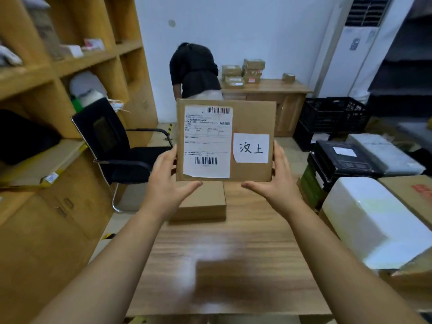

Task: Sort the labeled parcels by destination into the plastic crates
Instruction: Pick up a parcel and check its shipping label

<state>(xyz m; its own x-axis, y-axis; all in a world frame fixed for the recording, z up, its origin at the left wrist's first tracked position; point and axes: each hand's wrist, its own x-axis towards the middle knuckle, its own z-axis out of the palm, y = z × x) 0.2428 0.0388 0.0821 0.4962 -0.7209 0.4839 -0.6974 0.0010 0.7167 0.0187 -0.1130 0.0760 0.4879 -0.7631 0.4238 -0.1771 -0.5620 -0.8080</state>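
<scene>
The left grip (167, 181), a bare hand, clasps the left edge of the parcel (252, 118), with the thumb under the bottom edge and the fingers going behind the cardboard. The parcel is upright in the air above the counter (222, 253), its face turned to the camera, and a second flat parcel (201, 202) lies on the counter just below it. On the left part of the face is the printed shipping label (207, 141), and to the right of it a white slip (251, 148) with two handwritten characters, which probably name the destination. The right grip (277, 181) clasps the right edge in the same way, so the parcel sits between the two grips and both touch it. The step in hand seems to be reading the destination. To do it well, the person should hold the parcel steady with the slip uncovered, then match it to the correct one of the black crates (334, 114), which stand well apart at the right.
</scene>
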